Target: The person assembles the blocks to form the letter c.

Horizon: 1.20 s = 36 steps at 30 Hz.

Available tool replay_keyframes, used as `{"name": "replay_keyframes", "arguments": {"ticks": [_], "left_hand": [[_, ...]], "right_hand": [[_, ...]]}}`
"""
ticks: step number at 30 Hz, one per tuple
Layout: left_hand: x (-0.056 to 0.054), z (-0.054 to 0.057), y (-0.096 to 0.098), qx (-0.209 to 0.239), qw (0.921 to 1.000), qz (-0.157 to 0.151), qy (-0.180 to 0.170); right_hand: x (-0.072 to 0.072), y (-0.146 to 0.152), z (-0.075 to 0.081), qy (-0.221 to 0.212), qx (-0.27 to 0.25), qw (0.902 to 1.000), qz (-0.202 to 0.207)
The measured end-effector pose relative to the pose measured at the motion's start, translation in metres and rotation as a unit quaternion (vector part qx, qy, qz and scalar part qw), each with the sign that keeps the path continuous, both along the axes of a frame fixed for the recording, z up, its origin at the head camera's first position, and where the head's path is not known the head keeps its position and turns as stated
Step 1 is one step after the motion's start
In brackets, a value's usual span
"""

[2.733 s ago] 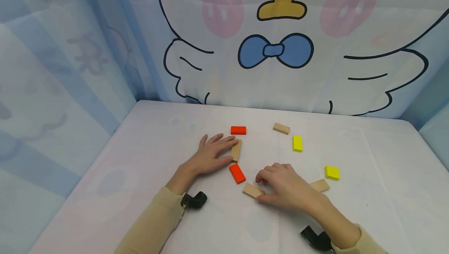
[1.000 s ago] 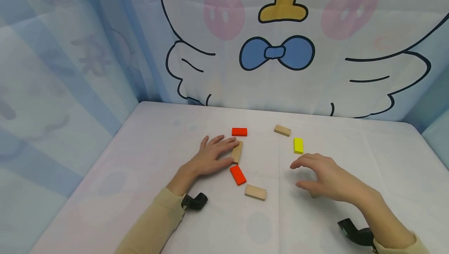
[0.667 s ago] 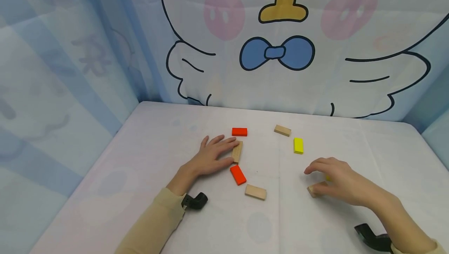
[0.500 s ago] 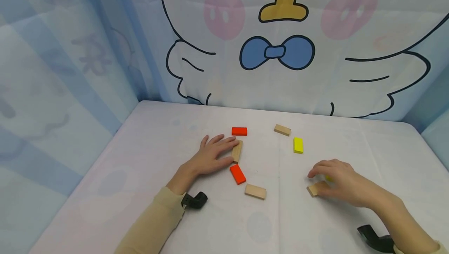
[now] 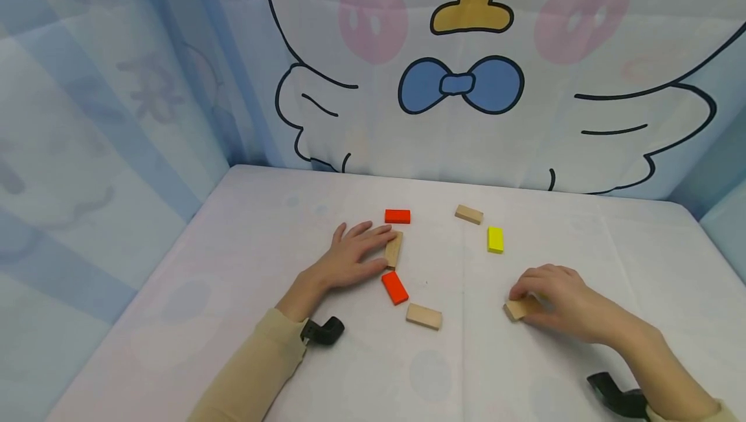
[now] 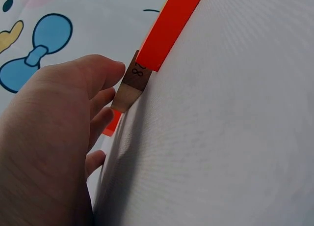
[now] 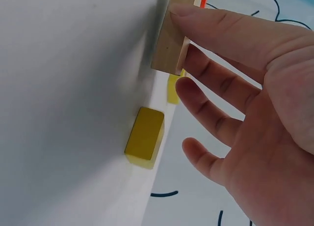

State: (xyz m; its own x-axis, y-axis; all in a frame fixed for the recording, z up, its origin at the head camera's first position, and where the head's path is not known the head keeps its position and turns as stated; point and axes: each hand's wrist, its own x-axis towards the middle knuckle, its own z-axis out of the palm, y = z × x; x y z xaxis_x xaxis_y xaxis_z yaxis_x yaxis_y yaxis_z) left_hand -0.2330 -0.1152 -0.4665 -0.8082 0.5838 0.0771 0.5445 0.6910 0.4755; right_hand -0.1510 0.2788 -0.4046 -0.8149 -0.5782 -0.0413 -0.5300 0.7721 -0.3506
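beyond both hands hangs a cartoon-printed cloth backdrop (image 5: 361, 124); beneath them spreads a pale tabletop (image 5: 280, 228). the hands are well apart: the left hand (image 5: 348, 259) lies with fingers spread and extended, while the right hand (image 5: 556, 302) pinches one wooden block (image 5: 520, 309) between thumb and fingers. a black wrist camera (image 5: 326, 331) sits inside the left wrist, another wrist camera (image 5: 618, 399) inside the right. the pinched piece is at the right hand's thumb side, its long axis slanting from near left to far right, its free end facing toward the left hand; whether it touches the tabletop, i cannot tell. between the hands, nearer the left, a loose wooden block (image 5: 424, 316) lies almost crosswise. at the left fingertips a lengthwise wooden block (image 5: 394, 252) runs away from the person, a red block (image 5: 397, 217) just beyond it and a second red block (image 5: 395, 288) just on its near side. a far wooden block (image 5: 469, 215) and a yellow block (image 5: 495, 241) lie ahead of the right hand, toward the left; another yellow block (image 7: 145, 135) shows past the right fingers in the wrist view, mostly hidden from the head camera.
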Motion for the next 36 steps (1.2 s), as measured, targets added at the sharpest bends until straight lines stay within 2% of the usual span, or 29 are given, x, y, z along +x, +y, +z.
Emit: {"name": "replay_keyframes", "arguments": {"ticks": [15, 25, 36], "left_hand": [[0.001, 0.003, 0.001, 0.000, 1.0000, 0.001, -0.002], [0.000, 0.002, 0.001, 0.002, 1.0000, -0.001, 0.001], [0.001, 0.003, 0.000, -0.003, 1.0000, 0.001, -0.002]], "right_hand": [[-0.004, -0.044, 0.003, 0.017, -0.046, 0.9961, 0.073], [-0.004, -0.066, -0.001, -0.006, -0.042, 0.9958, 0.082], [-0.002, -0.077, -0.005, -0.030, -0.030, 0.9957, 0.082]]}}
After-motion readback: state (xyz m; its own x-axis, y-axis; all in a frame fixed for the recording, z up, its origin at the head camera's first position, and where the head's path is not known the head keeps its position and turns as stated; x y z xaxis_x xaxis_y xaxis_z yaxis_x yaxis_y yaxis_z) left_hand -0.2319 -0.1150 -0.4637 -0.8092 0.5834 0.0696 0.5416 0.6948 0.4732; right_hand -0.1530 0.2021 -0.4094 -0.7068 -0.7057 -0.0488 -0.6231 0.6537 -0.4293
